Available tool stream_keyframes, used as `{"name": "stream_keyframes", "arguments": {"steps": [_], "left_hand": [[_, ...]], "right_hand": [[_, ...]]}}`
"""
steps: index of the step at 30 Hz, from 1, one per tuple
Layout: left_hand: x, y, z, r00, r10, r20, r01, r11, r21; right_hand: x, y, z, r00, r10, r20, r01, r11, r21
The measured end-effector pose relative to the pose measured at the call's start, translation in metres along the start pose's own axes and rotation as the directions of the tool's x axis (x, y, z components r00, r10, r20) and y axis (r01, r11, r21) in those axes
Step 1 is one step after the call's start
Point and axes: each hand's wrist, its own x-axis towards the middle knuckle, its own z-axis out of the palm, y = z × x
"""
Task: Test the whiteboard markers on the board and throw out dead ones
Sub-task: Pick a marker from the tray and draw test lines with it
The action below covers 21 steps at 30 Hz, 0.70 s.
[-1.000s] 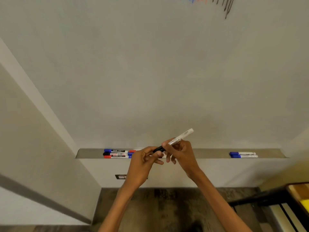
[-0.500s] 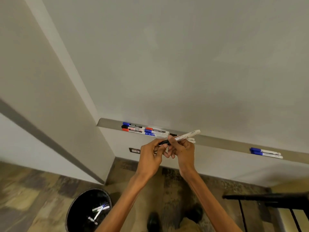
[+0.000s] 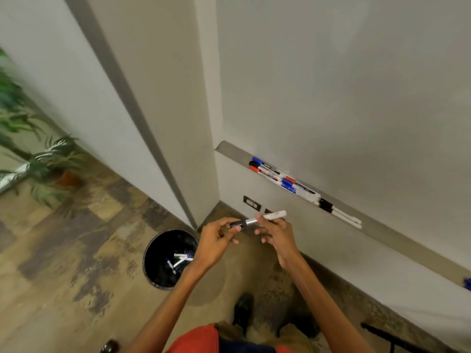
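I hold one white marker with a black cap (image 3: 257, 220) level between both hands, below the board's ledge. My left hand (image 3: 216, 240) pinches the black cap end; my right hand (image 3: 277, 235) pinches the white barrel. The whiteboard (image 3: 344, 85) fills the upper right. Its ledge (image 3: 382, 233) carries several markers (image 3: 283, 178) with blue, red and black caps, and a blue one (image 3: 467, 284) at the right edge. A black bin (image 3: 169, 259) stands on the floor left of my left hand, with several markers inside.
A wall corner (image 3: 178, 123) juts out left of the board. A potted plant (image 3: 43, 161) stands at the far left on the patterned floor. A wall socket plate (image 3: 252, 203) sits under the ledge. My shoe (image 3: 243, 310) is below my hands.
My view has swung down and left, so the bin and plant have come into sight. Both hands, still holding the marker, have dropped from the ledge toward the bin.
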Motion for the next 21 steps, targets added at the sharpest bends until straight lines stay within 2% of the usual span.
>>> {"name": "stream_keyframes", "arguments": {"steps": [7,14,19,21], "left_hand": [[-0.029,-0.042,-0.064,0.962,-0.13,-0.242,0.12,0.991,-0.056],[-0.06,-0.092,-0.121,0.83,-0.294,-0.474,0.257,0.956,-0.143],[-0.069,-0.115,-0.14,0.8,-0.349,-0.489,0.363,0.929,-0.071],[-0.07,-0.125,-0.144,0.8,-0.392,-0.454,0.451,0.892,0.024]], "right_hand": [[0.027,0.019,0.071,0.96,0.179,0.213,-0.159,0.982,-0.106],[0.05,0.051,0.16,0.844,0.349,0.407,-0.257,0.93,-0.264],[0.06,0.077,0.198,0.755,0.45,0.477,-0.293,0.882,-0.368],[0.062,0.087,0.202,0.738,0.494,0.46,-0.307,0.853,-0.423]]}}
